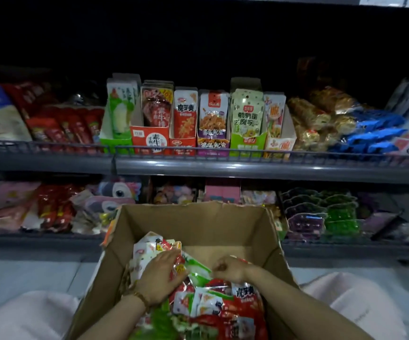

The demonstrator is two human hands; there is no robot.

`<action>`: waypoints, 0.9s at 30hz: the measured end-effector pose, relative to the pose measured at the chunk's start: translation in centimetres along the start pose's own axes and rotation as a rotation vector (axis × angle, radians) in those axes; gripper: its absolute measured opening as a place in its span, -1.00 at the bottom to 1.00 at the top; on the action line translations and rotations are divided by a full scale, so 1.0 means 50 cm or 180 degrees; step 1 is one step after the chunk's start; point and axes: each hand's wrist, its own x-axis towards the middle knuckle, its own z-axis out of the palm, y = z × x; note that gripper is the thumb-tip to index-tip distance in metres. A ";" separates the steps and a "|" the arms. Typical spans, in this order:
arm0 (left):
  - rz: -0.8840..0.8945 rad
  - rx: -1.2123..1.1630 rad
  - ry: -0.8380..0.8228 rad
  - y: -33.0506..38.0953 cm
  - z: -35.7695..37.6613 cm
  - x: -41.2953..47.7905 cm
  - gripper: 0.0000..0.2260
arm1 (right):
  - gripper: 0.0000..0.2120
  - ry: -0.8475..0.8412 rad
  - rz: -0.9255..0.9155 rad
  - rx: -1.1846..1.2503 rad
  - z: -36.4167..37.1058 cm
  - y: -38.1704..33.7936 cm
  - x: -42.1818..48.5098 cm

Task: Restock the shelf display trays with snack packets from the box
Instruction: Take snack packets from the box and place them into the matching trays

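An open cardboard box (198, 224) sits in front of me, its near half filled with several red, white and green snack packets (213, 303). My left hand (160, 276) lies on the packets, its fingers curled over a red and white packet (177, 265). My right hand (230, 268) pinches the edge of a green and white packet (196, 267). On the upper shelf stand several display trays (196, 143) with upright packets: green, red, purple, light green and orange ones.
A grey wire rail (223, 155) runs along the upper shelf's front. Loose bagged snacks flank the trays left (59, 123) and right (321, 119). The lower shelf (321, 217) behind the box holds more bags. Pale cloth covers my knees at both bottom corners.
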 end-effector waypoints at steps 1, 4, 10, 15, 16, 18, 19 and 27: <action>-0.0019 0.0015 -0.0119 -0.007 0.007 -0.001 0.04 | -0.81 -0.0165 0.0097 -0.0023 0.012 0.001 0.001; -0.0028 0.0042 -0.0376 -0.006 0.010 -0.010 0.05 | -0.87 -0.0319 0.0109 -0.0153 0.040 -0.002 -0.004; -0.0085 -0.0180 -0.0376 0.009 0.000 -0.013 -0.05 | -0.81 0.0074 -0.0271 0.0292 0.051 0.007 -0.021; -0.0218 -0.1419 -0.0445 0.042 -0.032 -0.014 -0.45 | -0.89 0.0414 -0.0474 0.1417 -0.003 -0.035 -0.051; -0.0255 -0.1712 -0.0491 0.054 -0.043 -0.016 -0.58 | -0.87 0.0443 -0.0557 0.1507 -0.016 -0.048 -0.059; -0.0135 -0.2092 -0.0412 0.081 -0.064 -0.013 -0.82 | -0.83 0.0555 -0.0710 0.1713 -0.039 -0.073 -0.073; -0.0075 -0.2217 -0.0278 0.091 -0.077 -0.010 -0.80 | -0.82 0.0629 -0.0780 0.1855 -0.050 -0.085 -0.077; -0.0019 -0.3028 0.0666 0.106 -0.176 0.030 -0.77 | -0.78 0.1394 -0.1148 0.2431 -0.138 -0.191 -0.112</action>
